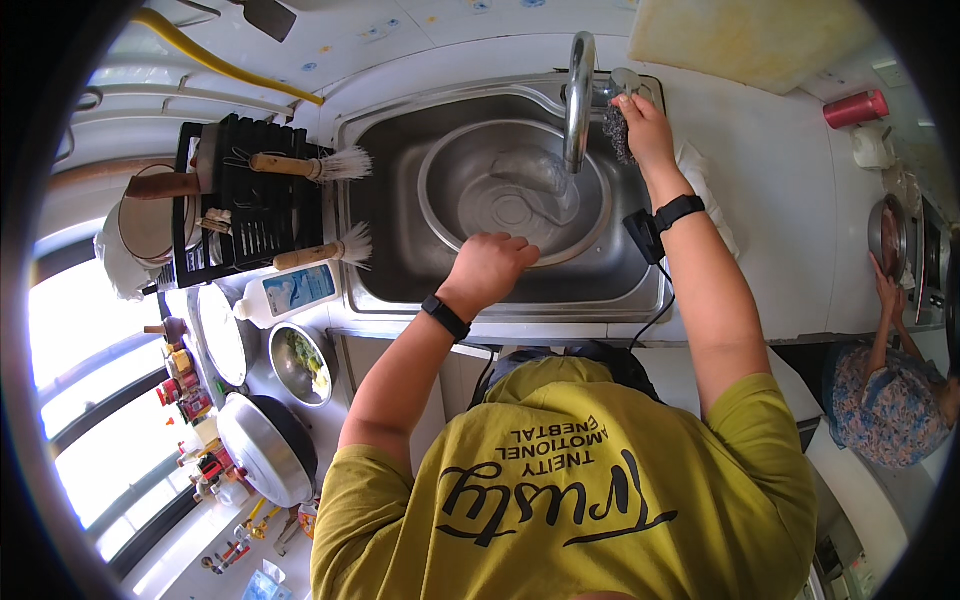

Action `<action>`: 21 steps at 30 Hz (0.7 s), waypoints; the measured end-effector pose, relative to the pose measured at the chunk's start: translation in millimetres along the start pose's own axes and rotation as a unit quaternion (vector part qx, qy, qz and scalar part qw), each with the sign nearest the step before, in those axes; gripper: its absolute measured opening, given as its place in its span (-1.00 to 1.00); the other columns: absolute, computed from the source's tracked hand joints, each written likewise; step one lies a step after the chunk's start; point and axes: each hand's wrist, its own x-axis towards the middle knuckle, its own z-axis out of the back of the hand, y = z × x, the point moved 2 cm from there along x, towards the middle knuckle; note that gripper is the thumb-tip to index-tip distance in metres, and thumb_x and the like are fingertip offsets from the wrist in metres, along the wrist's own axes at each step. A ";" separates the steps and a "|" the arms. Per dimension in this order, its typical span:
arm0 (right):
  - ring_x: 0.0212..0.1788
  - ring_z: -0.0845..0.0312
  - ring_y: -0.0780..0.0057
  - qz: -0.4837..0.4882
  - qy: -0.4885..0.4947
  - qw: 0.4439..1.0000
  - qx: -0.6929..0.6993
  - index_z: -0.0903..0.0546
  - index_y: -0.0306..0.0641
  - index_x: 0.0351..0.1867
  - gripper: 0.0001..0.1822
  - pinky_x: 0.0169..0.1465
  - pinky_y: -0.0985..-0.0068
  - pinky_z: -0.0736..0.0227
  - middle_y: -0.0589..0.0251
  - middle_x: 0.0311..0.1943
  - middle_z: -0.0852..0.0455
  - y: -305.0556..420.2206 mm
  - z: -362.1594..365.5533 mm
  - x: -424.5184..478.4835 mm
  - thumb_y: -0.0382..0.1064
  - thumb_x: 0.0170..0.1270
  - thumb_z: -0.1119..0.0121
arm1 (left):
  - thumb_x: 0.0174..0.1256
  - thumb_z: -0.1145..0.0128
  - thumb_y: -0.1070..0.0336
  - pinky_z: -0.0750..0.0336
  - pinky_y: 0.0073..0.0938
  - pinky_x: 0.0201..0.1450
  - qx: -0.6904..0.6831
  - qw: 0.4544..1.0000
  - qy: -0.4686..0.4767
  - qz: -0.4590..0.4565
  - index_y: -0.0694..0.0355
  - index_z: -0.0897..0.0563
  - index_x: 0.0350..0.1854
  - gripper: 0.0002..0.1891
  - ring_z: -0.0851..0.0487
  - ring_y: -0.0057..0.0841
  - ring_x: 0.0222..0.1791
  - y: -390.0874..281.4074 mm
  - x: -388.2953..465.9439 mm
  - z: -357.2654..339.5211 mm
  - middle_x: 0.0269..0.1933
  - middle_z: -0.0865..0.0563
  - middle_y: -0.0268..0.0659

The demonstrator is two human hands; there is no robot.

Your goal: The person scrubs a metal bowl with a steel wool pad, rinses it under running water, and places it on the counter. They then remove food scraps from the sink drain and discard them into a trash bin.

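A large round metal basin with some water in it stands in the stainless steel sink. My left hand is on the basin's near rim, its fingers curled over the edge. Beside the base of the chrome faucet, my right hand holds a dark mesh scouring pad that hangs below the fingers. The spout reaches over the basin's right part, where the water surface is disturbed.
Left of the sink are a black rack with two whisk brushes, a white bottle and a bowl of cut greens. A white cloth lies at right. Another person handles a pan at the far right.
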 end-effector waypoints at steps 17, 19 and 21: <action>-0.10 -0.57 0.59 -0.025 0.027 0.999 0.037 -0.73 -0.30 -0.09 -0.66 0.08 0.56 -0.41 0.35 -0.17 -0.77 2.3 0.5 4.2 -0.06 0.54 -0.11 | 0.09 -0.18 0.37 -0.59 -0.27 -0.31 0.003 1.000 0.002 0.000 0.10 -0.55 -0.39 -0.93 -0.69 -0.32 -0.30 0.9 1.6 0.3 -0.40 -0.62 -0.37; -0.10 -0.57 0.59 -0.018 0.023 0.999 0.037 -0.73 -0.30 -0.08 -0.66 0.08 0.56 -0.42 0.35 -0.17 -0.77 1.3 1.3 7.7 -0.06 0.55 -0.10 | 0.09 -0.18 0.37 -0.59 -0.27 -0.30 0.001 1.000 0.005 -0.001 0.10 -0.55 -0.39 -0.93 -0.69 -0.32 -0.30 0.1 2.4 0.2 -0.40 -0.62 -0.37; -0.10 -0.58 0.58 -0.019 0.022 0.999 0.040 -0.74 -0.31 -0.10 -0.66 0.08 0.56 -0.42 0.34 -0.17 -0.77 0.5 0.5 7.7 -0.07 0.55 -0.09 | 0.09 -0.18 0.38 -0.59 -0.27 -0.29 0.002 1.000 0.009 0.000 0.10 -0.55 -0.39 -0.93 -0.69 -0.31 -0.30 -0.3 4.1 1.6 -0.40 -0.62 -0.36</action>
